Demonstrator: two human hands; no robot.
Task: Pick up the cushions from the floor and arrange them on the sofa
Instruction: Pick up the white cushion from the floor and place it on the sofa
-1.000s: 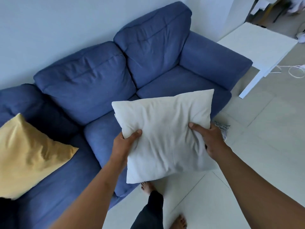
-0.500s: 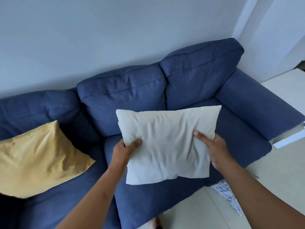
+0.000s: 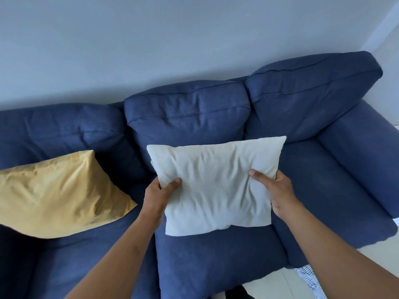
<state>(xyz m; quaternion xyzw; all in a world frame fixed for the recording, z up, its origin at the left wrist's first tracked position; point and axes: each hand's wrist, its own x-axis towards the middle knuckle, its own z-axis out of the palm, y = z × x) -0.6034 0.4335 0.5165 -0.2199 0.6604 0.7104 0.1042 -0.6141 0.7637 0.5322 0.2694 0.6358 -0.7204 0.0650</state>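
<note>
I hold a white cushion (image 3: 216,184) with both hands over the middle seat of the blue sofa (image 3: 216,266). My left hand (image 3: 159,196) grips its left edge with the thumb on top. My right hand (image 3: 278,190) grips its right edge the same way. The cushion is tilted toward the middle back cushion (image 3: 187,117); whether its lower edge touches the seat I cannot tell. A yellow cushion (image 3: 58,195) lies on the sofa's left seat, leaning against the backrest.
The sofa's right armrest (image 3: 364,156) runs along the right side. A striped fabric item (image 3: 311,279) lies on the pale floor at the sofa's front right corner. A plain wall rises behind the sofa.
I have stepped closer to the sofa and carried the white cushion forward, from over the floor to above the middle seat. Both hands keep their grip.
</note>
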